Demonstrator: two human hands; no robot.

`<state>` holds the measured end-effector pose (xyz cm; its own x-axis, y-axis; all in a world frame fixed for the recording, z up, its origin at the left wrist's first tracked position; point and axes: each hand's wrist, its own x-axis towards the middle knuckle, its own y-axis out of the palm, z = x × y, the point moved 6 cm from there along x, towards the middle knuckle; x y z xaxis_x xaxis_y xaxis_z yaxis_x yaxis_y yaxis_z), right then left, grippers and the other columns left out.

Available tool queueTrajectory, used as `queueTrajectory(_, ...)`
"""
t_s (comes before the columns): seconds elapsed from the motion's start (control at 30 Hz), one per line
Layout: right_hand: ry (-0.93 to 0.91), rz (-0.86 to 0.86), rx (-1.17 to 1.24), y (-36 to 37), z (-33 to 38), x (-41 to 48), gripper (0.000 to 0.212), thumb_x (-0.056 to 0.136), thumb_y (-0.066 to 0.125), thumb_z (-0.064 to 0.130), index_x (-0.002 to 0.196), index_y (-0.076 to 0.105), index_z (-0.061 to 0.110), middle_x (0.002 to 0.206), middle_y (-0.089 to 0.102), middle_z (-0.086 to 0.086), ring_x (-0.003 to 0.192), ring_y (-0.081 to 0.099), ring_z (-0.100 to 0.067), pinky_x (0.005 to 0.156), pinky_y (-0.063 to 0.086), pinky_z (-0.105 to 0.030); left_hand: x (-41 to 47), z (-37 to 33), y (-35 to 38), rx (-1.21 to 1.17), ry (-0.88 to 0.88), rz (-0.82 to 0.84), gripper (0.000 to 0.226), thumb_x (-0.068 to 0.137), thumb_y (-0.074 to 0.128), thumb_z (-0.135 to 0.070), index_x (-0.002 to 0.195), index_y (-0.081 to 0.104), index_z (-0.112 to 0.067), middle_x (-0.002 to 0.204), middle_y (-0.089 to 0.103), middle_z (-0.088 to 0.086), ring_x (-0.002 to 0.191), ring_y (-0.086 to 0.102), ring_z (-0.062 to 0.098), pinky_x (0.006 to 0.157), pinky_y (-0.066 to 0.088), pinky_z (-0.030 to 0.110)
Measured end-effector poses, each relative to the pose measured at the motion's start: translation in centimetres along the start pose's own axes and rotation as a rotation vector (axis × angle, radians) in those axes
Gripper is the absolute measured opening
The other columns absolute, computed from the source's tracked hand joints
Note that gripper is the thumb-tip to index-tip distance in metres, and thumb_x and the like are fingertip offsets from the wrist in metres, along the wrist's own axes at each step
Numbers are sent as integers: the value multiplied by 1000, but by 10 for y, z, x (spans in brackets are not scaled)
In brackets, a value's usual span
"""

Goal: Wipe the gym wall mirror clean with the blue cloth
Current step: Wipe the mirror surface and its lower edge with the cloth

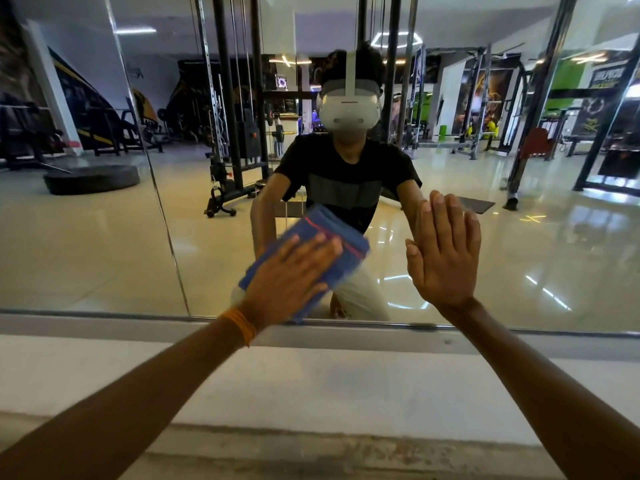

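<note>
Blue cloth (341,242) under flat left hand (289,275), on mirror (104,220).

Bright, even ceiling light glares off the reflected floor (519,258); blue cloth (311,254) motion-blurred, frame edges bowed.

No lettering could be read anywhere in the frame. A dark banner (604,79) reflected at the upper right of the mirror (86,237) carried pale lettering, but it was too blurred and too small to make out. The posters (485,95) reflected farther back showed pictures only, with no words that could be told. The blue cloth (349,251) bore a red stripe and no label, and the white headset (348,110) showed no brand mark.
</note>
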<state>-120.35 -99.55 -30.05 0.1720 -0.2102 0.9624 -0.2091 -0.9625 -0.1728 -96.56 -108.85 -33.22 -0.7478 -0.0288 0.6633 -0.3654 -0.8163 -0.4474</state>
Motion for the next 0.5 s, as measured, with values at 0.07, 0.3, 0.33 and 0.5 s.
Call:
queueTrajectory(0.07, 35, 7, -2, -3, 1, 0, 64, 105, 36, 35, 159, 34, 1, 167, 29, -20, 156, 24, -39, 125, 20, -59, 8, 66, -26, -32, -294, -92, 70, 111, 23, -50, 164, 3, -10, 169, 16, 11, 158, 6, 25, 129, -6, 43)
queueTrajectory(0.3, 24, 73, 183, -1, 96, 33, 62, 103, 51, 23, 159, 34, 3, 168, 25, -19, 157, 22, -39, 121, 23, -65, -14, 69, -24, -76, -731, -145, 75, 109, 33, -47, 163, 2, -6, 171, 6, 17, 158, -8, 27, 129, -2, 50)
queueTrajectory(0.33, 34, 86, 178, 2, 103, 40, 62, 105, 48, 26, 161, 31, 6, 170, 22, -17, 158, 19, -37, 122, 22, -64, -7, 43, -18, -83, -594, -114, 76, 108, 32, -48, 164, -1, -9, 171, 4, 13, 159, -11, 25, 129, -5, 47)
queueTrajectory(0.5, -54, 114, 30, 9, 88, 50, 62, 110, 37, 40, 164, 24, 13, 172, 17, -12, 159, 15, -34, 128, 12, -55, -34, 126, -28, -108, -620, -175, 74, 108, 29, -49, 164, -5, -14, 171, 4, 9, 159, -7, 21, 129, -6, 45)
